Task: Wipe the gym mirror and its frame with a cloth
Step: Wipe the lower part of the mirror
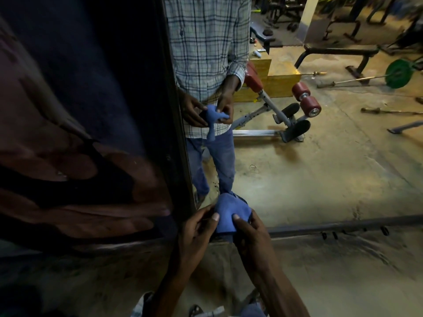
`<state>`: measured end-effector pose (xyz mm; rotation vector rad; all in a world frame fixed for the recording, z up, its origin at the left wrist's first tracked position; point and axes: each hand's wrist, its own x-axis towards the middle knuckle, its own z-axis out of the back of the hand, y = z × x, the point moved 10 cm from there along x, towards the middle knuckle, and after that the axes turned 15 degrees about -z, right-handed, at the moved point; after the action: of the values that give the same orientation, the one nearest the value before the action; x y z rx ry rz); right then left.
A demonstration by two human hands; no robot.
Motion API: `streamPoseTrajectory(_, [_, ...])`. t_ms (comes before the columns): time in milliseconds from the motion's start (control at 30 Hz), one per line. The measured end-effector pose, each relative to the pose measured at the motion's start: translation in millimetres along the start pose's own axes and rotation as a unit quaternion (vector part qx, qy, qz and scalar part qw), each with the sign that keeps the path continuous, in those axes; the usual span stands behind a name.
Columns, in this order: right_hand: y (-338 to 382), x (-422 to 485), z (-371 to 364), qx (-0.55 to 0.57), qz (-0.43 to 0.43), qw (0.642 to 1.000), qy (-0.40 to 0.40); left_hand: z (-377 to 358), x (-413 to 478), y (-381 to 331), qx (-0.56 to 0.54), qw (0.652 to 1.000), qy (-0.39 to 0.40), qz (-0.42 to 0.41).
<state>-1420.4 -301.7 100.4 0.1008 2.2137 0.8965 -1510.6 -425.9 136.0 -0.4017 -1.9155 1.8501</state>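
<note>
Cloth held in both hands at the mirror's lower corner, wiping not yet begun.

The mirror [320, 156] fills 12 to 3 o'clock, with its dark frame [180, 145] running upright through the centre and along the bottom toward 4 o'clock. A glossy dark panel [80, 110] covers 9 o'clock. A bench [281, 115] and barbell [399, 74] show reflected. At 6 o'clock the left hand [196, 227] and right hand [249, 234] both grip the blue cloth [229, 213], thumbs on top; whether it touches the glass I cannot tell. Bunched like this, it would likely smear rather than clean, and the dim light could hide streaks. Small clips [335, 235] on the bottom rail may snag it.
</note>
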Motion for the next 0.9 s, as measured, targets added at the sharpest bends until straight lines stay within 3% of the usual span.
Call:
streamPoseTrajectory(200, [6.5,-2.0,7.4,-0.148,0.060,0.984,-0.084,13.9,4.6,-6.2,0.053,0.998,-0.011,-0.042])
streamPoseTrajectory(400, [-19.2,8.2,-5.8,-0.020,-0.085,0.996,0.002,15.6,6.8,-8.7,0.006,0.999,-0.026,-0.045])
streamPoseTrajectory(500, [-25.1,9.7,-10.0,-0.041,-0.121,0.992,0.011,21.0,7.5,-10.4,0.018,0.997,-0.041,-0.056])
streamPoseTrajectory(733, [-19.3,7.9,-27.6,0.021,-0.114,0.990,0.086,32.9,17.8,-14.0,0.111,0.988,-0.042,-0.098])
streamPoseTrajectory(900, [2.8,21.2,-17.8,0.004,-0.045,0.999,0.029,43.6,36.0,-38.1,0.212,0.952,-0.031,-0.217])
